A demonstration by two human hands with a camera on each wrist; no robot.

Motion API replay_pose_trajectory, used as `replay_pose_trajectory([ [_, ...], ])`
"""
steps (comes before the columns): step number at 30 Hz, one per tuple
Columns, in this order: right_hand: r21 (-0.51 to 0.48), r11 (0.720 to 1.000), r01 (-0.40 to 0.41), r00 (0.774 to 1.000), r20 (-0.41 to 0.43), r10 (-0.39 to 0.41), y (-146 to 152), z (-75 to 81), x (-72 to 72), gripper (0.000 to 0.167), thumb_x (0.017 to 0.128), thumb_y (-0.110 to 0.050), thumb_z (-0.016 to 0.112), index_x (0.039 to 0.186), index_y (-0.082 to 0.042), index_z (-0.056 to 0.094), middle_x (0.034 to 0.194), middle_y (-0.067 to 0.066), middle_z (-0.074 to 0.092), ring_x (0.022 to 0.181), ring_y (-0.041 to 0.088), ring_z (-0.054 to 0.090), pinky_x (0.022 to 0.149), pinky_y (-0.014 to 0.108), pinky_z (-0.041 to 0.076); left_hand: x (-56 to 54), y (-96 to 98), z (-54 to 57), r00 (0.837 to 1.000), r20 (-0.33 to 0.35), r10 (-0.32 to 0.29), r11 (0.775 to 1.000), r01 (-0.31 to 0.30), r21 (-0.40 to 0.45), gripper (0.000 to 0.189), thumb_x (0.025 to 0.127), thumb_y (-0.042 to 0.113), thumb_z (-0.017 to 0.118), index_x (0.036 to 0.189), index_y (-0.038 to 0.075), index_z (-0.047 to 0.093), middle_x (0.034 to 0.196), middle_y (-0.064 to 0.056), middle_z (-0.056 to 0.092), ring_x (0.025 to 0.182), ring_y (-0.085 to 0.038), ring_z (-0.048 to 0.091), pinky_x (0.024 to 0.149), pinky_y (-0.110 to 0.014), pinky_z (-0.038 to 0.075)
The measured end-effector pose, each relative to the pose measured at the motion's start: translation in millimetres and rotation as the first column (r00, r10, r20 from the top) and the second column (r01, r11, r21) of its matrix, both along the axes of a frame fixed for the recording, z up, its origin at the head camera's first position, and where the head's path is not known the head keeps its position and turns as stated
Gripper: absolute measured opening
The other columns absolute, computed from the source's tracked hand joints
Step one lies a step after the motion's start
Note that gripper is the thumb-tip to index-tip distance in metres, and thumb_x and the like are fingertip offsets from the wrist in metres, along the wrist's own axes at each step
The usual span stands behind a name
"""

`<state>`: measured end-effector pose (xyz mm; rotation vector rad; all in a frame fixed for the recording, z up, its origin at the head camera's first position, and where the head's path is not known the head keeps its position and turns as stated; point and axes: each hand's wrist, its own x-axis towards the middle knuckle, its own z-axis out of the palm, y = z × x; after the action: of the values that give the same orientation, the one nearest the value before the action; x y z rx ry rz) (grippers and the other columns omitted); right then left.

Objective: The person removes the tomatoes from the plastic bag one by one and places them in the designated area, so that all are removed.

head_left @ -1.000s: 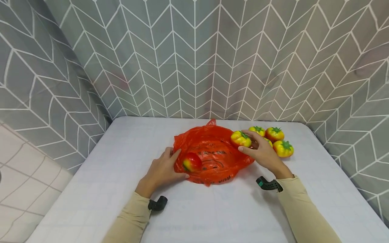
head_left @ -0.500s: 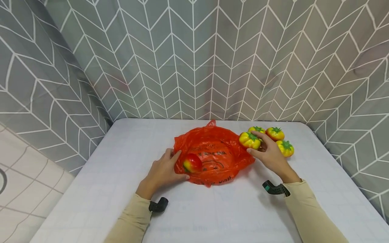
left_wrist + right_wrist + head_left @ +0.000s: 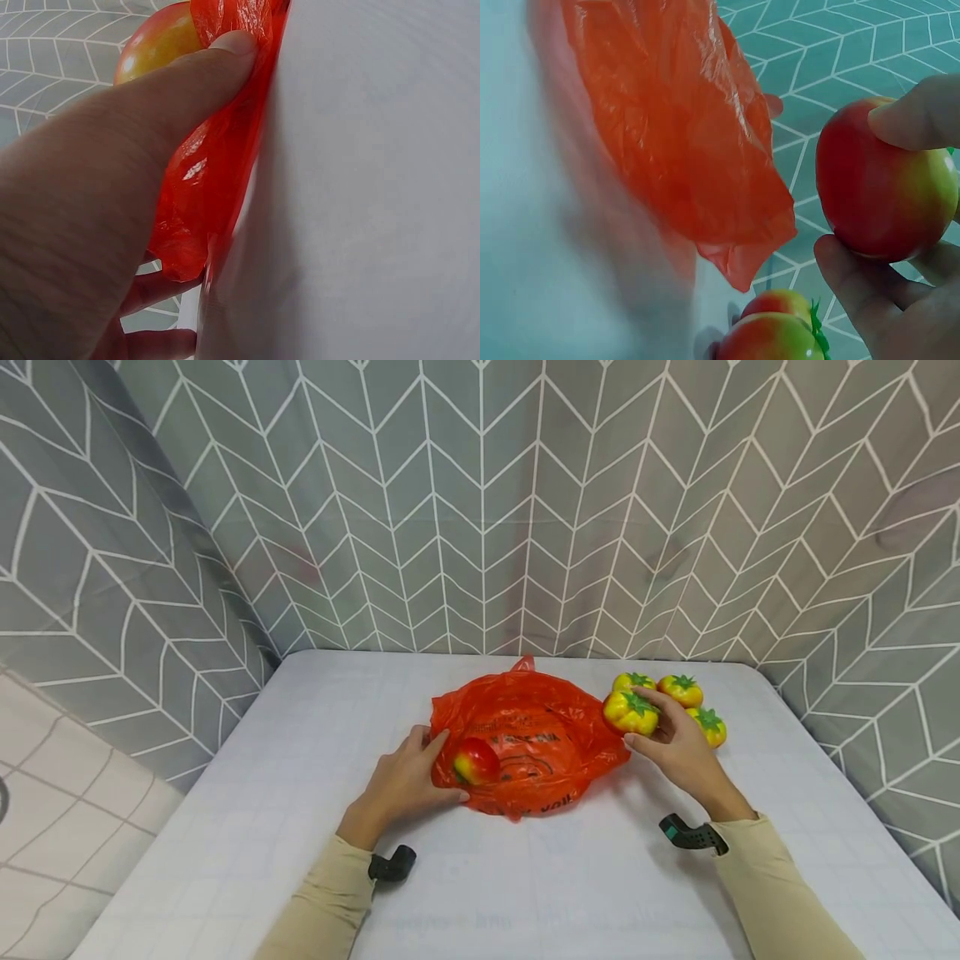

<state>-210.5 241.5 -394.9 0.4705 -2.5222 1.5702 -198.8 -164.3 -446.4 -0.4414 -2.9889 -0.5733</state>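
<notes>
A red plastic bag (image 3: pixel 536 718) with dark print lies spread with its mouth toward me. My left hand (image 3: pixel 405 781) holds its left edge; the left wrist view shows the thumb (image 3: pixel 225 64) on the film and fingers beyond it. Inside, near that hand, sits a smooth red-and-yellow fruit (image 3: pixel 476 762). My right hand (image 3: pixel 686 747) grips a ribbed yellow tomato (image 3: pixel 632 712) with a green top, just right of the bag. Thumb and fingers are around its red underside (image 3: pixel 870 184) in the right wrist view.
Behind my right hand are three similar tomatoes: one at the left (image 3: pixel 633 681), one at the back (image 3: pixel 680 690), one at the right (image 3: pixel 712 727). A white cloth (image 3: pixel 480 885) covers the table. Patterned grey curtain (image 3: pixel 480 527) hangs along the back and sides.
My right hand has moved right with the tomato, from over the bag's right edge to beside it, close to the other tomatoes. The left hand and bag have stayed in place.
</notes>
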Motion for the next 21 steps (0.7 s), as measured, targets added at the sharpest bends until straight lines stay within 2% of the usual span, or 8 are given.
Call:
replay_pose_trajectory([
  [3,-0.004,1.000,0.006,1.000,-0.013,-0.006,3,-2.5,0.2,0.071,0.094,-0.014,0.072,0.153,-0.007,0.036,0.151,0.019,0.039,0.120,0.022,0.051,0.092,0.010,0.044,0.6,-0.5,1.9,1.000,-0.007,0.003,1.000,-0.003,-0.013,0.102,0.071,0.065,0.079,0.152,0.014,0.044,0.132,-0.005,0.044,0.101,-0.021,0.056,0.080,-0.040,0.055],
  [6,0.001,1.000,0.018,1.000,-0.012,-0.018,7,-5.3,0.8,0.070,0.093,-0.016,0.073,0.153,-0.007,0.037,0.152,0.017,0.038,0.120,0.020,0.050,0.092,0.010,0.044,1.1,-0.9,4.0,1.000,-0.011,0.004,1.000,-0.004,-0.017,0.101,0.071,0.063,0.080,0.152,0.013,0.045,0.132,-0.005,0.044,0.100,-0.021,0.055,0.079,-0.039,0.055],
  [12,0.028,0.999,0.046,0.999,-0.010,-0.046,17,-6.2,5.0,0.068,0.095,-0.016,0.071,0.152,-0.005,0.036,0.150,0.021,0.039,0.124,0.036,0.048,0.090,0.009,0.044,-0.6,0.2,4.4,1.000,-0.015,-0.006,1.000,0.006,-0.005,0.102,0.072,0.064,0.080,0.153,0.015,0.044,0.131,-0.004,0.043,0.099,-0.020,0.055,0.079,-0.038,0.055],
  [14,0.030,0.998,0.052,0.999,-0.009,-0.052,21,-6.4,7.2,0.068,0.095,-0.015,0.071,0.151,-0.004,0.036,0.148,0.021,0.039,0.124,0.037,0.049,0.089,0.009,0.044,-0.7,0.7,3.4,1.000,-0.008,-0.001,1.000,0.001,-0.004,0.102,0.071,0.065,0.079,0.153,0.016,0.043,0.132,-0.004,0.043,0.101,-0.021,0.055,0.080,-0.039,0.056],
  [16,0.030,0.998,0.062,0.998,-0.007,-0.062,24,-7.8,10.4,0.067,0.094,-0.014,0.071,0.151,-0.003,0.037,0.146,0.021,0.040,0.122,0.032,0.050,0.088,0.009,0.045,-0.3,1.0,1.8,1.000,0.001,0.003,1.000,-0.003,0.000,0.102,0.071,0.065,0.079,0.153,0.016,0.043,0.133,-0.004,0.043,0.104,-0.022,0.055,0.082,-0.039,0.056],
  [21,0.045,0.995,0.094,0.996,-0.017,-0.093,32,-14.6,17.5,0.064,0.094,-0.012,0.071,0.149,-0.003,0.039,0.140,0.018,0.044,0.113,0.010,0.051,0.089,0.007,0.044,1.6,1.6,0.4,1.000,0.006,0.007,1.000,-0.007,-0.007,0.102,0.071,0.065,0.079,0.153,0.016,0.044,0.134,-0.005,0.043,0.103,-0.022,0.056,0.081,-0.039,0.056],
])
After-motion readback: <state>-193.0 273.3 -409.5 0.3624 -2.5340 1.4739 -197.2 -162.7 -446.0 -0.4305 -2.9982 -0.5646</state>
